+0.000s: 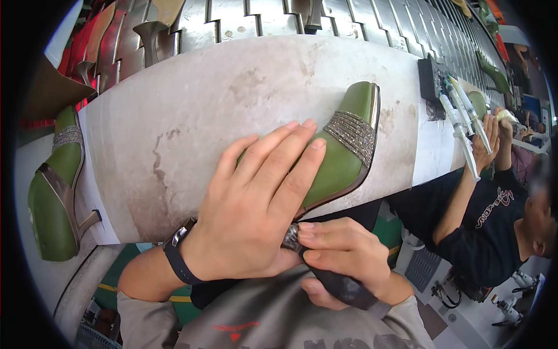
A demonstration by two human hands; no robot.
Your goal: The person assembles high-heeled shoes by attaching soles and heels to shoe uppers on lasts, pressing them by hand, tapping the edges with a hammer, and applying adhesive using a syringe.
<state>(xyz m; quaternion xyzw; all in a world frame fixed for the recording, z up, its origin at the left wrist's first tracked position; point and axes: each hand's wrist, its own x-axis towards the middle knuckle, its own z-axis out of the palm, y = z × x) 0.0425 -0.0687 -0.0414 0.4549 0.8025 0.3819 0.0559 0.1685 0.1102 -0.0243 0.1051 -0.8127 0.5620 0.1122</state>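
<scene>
Pale lettering [492, 207] on black shirt [469, 251], red print [235, 326] on grey shirt [232, 301]

Bright, whitish light flooded the pale worktop [192, 87], and what a glare came off the metal slats [235, 26] at the top! Red tinted them at upper left. The hands [247, 200] looked crisp, with only soft shadows about them; the far right was hazy, edges bowed hard, and black swallowed the corners.

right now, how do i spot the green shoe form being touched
Over the pale, stained worktop, find the palm-down left hand. Partly beneath it is the green shoe form with a glittering grey band; its similar green neighbour at far left has no hand on it.
</scene>
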